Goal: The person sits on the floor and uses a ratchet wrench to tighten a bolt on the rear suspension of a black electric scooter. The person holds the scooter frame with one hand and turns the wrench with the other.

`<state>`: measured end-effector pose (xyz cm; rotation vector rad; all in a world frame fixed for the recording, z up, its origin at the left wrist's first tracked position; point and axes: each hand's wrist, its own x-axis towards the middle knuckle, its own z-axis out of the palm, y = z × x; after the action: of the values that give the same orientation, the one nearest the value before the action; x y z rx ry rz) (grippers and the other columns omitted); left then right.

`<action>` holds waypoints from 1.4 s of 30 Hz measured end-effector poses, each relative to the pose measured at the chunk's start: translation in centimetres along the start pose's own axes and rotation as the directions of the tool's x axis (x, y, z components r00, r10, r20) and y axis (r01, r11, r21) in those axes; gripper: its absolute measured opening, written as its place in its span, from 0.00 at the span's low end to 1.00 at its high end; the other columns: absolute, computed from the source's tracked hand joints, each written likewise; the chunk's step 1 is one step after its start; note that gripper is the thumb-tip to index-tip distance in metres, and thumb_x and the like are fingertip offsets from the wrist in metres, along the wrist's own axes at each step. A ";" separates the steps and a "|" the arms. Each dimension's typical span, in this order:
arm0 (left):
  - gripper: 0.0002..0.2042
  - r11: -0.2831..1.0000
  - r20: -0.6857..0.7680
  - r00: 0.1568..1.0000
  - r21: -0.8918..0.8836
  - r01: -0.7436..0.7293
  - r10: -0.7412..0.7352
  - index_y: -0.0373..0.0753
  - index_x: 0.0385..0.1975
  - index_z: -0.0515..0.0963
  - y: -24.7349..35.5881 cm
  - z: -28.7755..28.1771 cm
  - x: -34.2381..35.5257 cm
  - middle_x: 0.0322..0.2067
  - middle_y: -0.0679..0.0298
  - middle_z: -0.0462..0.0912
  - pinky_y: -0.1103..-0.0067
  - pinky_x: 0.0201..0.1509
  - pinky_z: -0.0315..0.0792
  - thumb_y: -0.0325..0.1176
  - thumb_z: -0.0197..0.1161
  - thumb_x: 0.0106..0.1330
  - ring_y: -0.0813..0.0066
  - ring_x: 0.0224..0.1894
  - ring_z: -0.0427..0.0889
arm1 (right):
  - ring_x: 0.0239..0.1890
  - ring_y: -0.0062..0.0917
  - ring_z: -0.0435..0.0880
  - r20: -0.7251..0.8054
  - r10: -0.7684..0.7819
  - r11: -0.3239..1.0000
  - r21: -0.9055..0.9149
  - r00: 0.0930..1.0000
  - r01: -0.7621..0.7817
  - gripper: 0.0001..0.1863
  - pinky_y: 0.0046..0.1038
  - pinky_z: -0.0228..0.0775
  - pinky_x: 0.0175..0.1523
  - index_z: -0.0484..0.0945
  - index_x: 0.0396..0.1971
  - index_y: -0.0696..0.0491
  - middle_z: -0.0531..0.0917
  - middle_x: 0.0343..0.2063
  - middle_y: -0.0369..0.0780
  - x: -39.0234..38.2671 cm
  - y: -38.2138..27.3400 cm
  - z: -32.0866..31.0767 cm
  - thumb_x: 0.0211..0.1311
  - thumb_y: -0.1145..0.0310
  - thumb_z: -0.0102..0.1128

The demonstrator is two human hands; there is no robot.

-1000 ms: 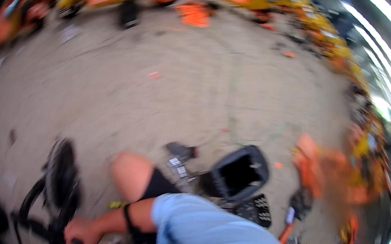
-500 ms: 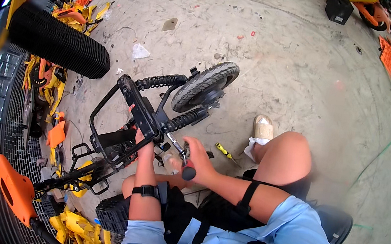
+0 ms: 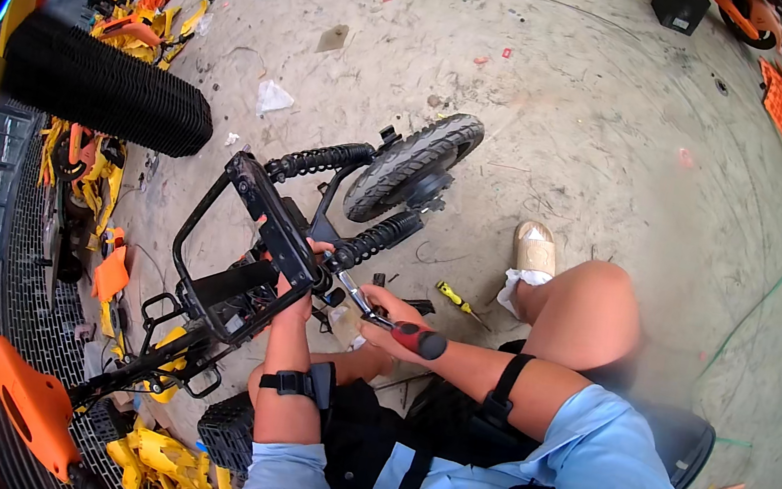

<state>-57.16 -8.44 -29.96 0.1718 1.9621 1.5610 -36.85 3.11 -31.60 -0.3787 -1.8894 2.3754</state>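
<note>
A black electric scooter frame (image 3: 273, 222) lies tilted in front of me, with its wheel (image 3: 414, 169) and two coil-spring shock absorbers (image 3: 379, 240) on the far side. My left hand (image 3: 298, 281) reaches in behind the frame's end near the closer shock. A bit of finger shows past the bar, curled against the frame; the rest is hidden. My right hand (image 3: 379, 310) is closed around the shaft of a ratchet wrench (image 3: 417, 340) with a red and black handle. Its metal end points at the lower shock mount, and the handle lies across my right wrist.
A yellow screwdriver (image 3: 452, 295) lies on the floor by my shoe (image 3: 536, 249). At left stand a stack of black parts (image 3: 110, 91) and an orange panel (image 3: 32, 403) by the frame. Yellow scraps (image 3: 166, 464) lie at lower left; a black box (image 3: 679, 6) is far right.
The ratchet wrench's handle has swung to the right, from pointing toward me to lying over my right wrist. My right hand has shifted slightly down and left, fingers closing in on the shaft.
</note>
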 end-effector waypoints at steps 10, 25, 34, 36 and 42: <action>0.12 0.984 0.051 0.990 -0.111 0.137 -0.132 0.38 0.36 0.83 1.5 -0.1 -0.5 0.31 0.68 0.80 0.81 0.32 0.70 0.41 0.67 0.65 0.80 0.31 0.75 | 0.46 0.19 0.77 0.060 0.077 0.943 0.320 0.995 -0.093 0.33 0.24 0.72 0.50 0.65 0.64 0.54 0.79 0.46 0.37 1.4 3.9 0.7 0.58 0.73 0.65; 0.07 0.978 -0.059 0.996 -0.201 0.058 -0.071 0.36 0.37 0.80 0.5 0.6 0.3 0.31 0.61 0.84 0.77 0.46 0.72 0.32 0.64 0.67 0.74 0.36 0.80 | 0.49 0.44 0.77 -0.030 -0.173 0.943 -0.295 0.985 0.156 0.34 0.35 0.70 0.55 0.63 0.63 0.57 0.76 0.49 0.51 0.5 0.7 0.9 0.56 0.68 0.64; 0.06 0.970 -0.116 0.992 -0.244 0.021 -0.050 0.36 0.34 0.80 0.8 1.4 0.0 0.30 0.60 0.85 0.77 0.42 0.73 0.30 0.66 0.65 0.72 0.33 0.81 | 0.47 0.49 0.76 -0.104 -0.070 0.791 -0.612 0.992 -0.008 0.34 0.43 0.70 0.51 0.61 0.62 0.58 0.75 0.43 0.52 0.2 -1.1 2.3 0.54 0.74 0.60; 0.05 0.969 -0.120 0.992 -0.246 0.009 -0.039 0.36 0.34 0.79 1.1 1.7 -0.1 0.29 0.59 0.85 0.76 0.43 0.73 0.30 0.66 0.65 0.72 0.33 0.81 | 0.45 0.47 0.77 -0.126 -0.125 0.771 -0.637 0.984 0.016 0.34 0.43 0.71 0.49 0.61 0.62 0.58 0.75 0.42 0.51 0.1 -0.8 2.5 0.53 0.75 0.59; 0.05 0.966 -0.130 0.991 -0.257 -0.014 -0.021 0.36 0.34 0.79 0.3 1.3 0.2 0.29 0.59 0.85 0.75 0.43 0.73 0.30 0.66 0.65 0.71 0.33 0.82 | 0.44 0.38 0.78 -0.037 -0.056 0.963 -0.266 0.998 0.044 0.33 0.33 0.71 0.51 0.65 0.63 0.56 0.77 0.43 0.47 0.5 0.5 1.5 0.55 0.74 0.61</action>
<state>-56.71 -7.20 -29.87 -0.0438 1.8323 1.8481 -37.66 1.71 -31.85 -0.3927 -2.1747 2.0674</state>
